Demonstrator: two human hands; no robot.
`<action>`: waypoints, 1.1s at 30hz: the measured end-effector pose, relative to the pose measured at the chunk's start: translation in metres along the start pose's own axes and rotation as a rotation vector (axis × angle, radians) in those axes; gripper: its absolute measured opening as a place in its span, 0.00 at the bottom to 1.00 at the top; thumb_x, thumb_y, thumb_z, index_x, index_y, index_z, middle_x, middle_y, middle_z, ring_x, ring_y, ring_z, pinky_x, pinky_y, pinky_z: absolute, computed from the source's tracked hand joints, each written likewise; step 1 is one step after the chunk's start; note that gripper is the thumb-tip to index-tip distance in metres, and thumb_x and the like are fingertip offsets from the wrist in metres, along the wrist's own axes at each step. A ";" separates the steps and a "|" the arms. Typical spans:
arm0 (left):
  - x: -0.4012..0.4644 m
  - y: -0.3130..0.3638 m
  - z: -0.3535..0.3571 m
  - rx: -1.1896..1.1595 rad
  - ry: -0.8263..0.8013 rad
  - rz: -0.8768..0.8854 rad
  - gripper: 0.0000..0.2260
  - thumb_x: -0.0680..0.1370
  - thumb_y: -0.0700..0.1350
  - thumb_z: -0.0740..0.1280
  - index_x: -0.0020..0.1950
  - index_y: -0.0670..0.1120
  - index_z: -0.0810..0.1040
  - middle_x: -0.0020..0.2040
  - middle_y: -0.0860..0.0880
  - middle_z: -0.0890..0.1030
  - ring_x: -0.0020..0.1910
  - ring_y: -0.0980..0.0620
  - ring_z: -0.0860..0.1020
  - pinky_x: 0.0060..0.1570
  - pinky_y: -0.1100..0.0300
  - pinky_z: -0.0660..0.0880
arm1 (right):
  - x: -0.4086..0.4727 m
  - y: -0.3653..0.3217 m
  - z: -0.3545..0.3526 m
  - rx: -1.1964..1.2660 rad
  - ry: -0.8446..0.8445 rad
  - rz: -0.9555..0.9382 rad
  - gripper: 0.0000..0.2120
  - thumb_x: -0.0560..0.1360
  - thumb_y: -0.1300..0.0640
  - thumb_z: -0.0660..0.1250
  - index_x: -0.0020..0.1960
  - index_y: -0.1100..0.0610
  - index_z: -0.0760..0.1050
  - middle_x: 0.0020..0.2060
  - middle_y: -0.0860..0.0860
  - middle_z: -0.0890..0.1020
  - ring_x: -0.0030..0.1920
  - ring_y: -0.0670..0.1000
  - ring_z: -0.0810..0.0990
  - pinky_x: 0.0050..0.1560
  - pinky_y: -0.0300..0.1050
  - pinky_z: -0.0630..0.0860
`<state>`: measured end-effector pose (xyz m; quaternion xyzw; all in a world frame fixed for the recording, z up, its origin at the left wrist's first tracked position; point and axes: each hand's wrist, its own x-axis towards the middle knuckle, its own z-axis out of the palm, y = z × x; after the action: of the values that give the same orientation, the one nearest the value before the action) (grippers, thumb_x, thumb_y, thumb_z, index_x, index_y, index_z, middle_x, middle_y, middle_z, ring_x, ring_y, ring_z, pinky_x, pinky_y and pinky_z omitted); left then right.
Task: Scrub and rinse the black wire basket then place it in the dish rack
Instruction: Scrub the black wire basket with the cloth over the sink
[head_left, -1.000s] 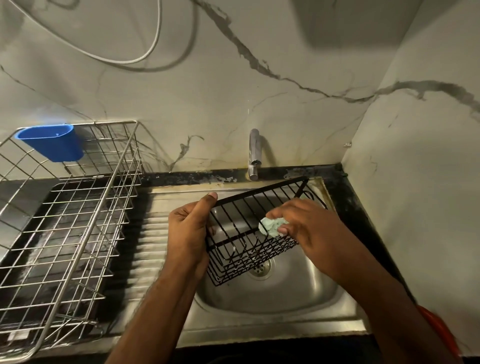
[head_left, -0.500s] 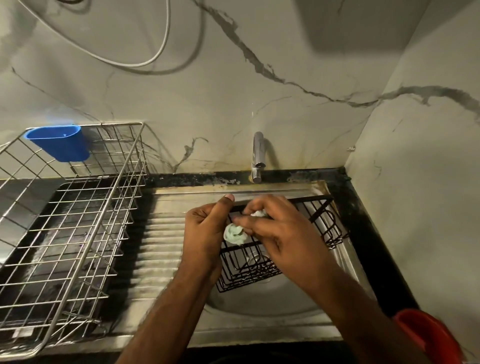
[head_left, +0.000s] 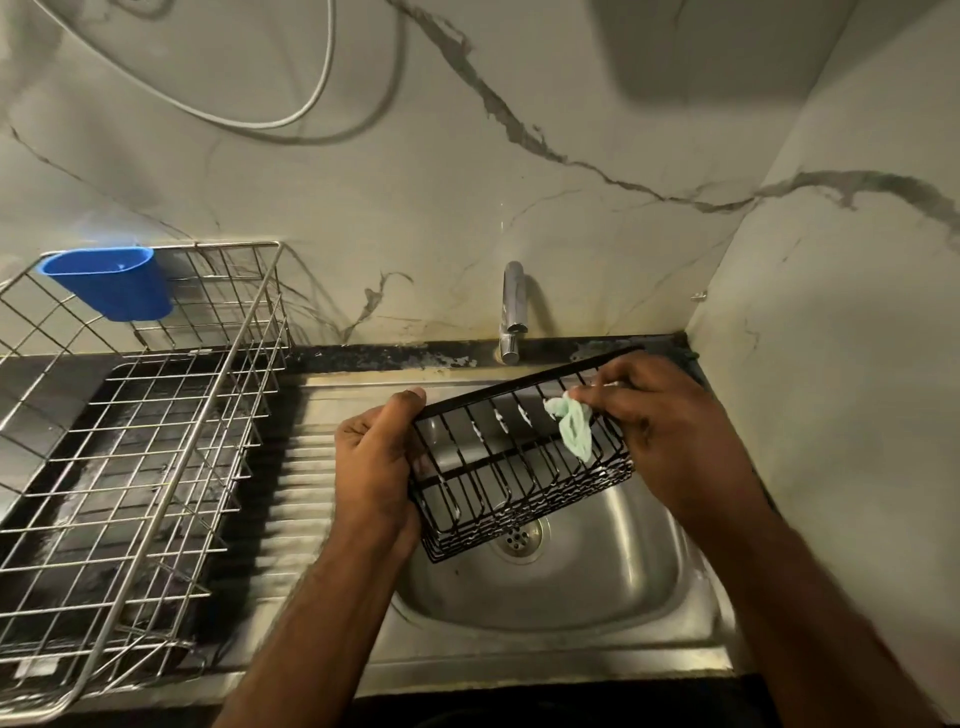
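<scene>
Left hand (head_left: 376, 462) grips basket (head_left: 519, 467) end over sink (head_left: 597, 587); right hand (head_left: 670, 431) pinches pale green cloth (head_left: 574, 428) against wires, rack (head_left: 130, 441) left

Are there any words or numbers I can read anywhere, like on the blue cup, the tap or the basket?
None can be read: no words or numbers show on the blue cup, the tap, the black wire basket, the dish rack or the pale green cloth.

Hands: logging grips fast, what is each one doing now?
Left hand: closed on the wire basket.
Right hand: closed on a pale green scrubber.
</scene>
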<state>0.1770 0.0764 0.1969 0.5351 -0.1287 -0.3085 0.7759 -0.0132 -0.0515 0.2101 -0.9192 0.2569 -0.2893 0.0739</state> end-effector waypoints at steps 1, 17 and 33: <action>-0.001 0.001 0.000 -0.006 0.009 -0.007 0.26 0.81 0.35 0.65 0.23 0.47 0.68 0.18 0.53 0.65 0.15 0.58 0.62 0.16 0.68 0.62 | 0.000 0.003 -0.001 -0.020 0.015 0.024 0.19 0.69 0.72 0.72 0.56 0.57 0.85 0.48 0.53 0.82 0.47 0.51 0.79 0.48 0.34 0.70; 0.006 -0.001 -0.007 -0.002 0.176 -0.009 0.17 0.79 0.37 0.66 0.32 0.45 0.67 0.20 0.53 0.63 0.16 0.57 0.61 0.16 0.67 0.59 | -0.017 -0.046 0.008 -0.090 -0.098 0.268 0.26 0.69 0.66 0.57 0.65 0.62 0.77 0.62 0.59 0.80 0.61 0.57 0.79 0.60 0.49 0.76; -0.006 -0.001 0.007 -0.023 0.136 0.026 0.17 0.79 0.35 0.65 0.32 0.43 0.67 0.20 0.54 0.65 0.17 0.58 0.63 0.18 0.67 0.63 | -0.016 -0.103 0.015 0.257 -0.171 0.029 0.25 0.78 0.52 0.49 0.65 0.56 0.78 0.60 0.50 0.80 0.60 0.46 0.77 0.60 0.41 0.78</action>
<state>0.1677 0.0744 0.1994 0.5442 -0.0792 -0.2630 0.7928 0.0284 0.0451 0.2197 -0.9196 0.2238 -0.2396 0.2166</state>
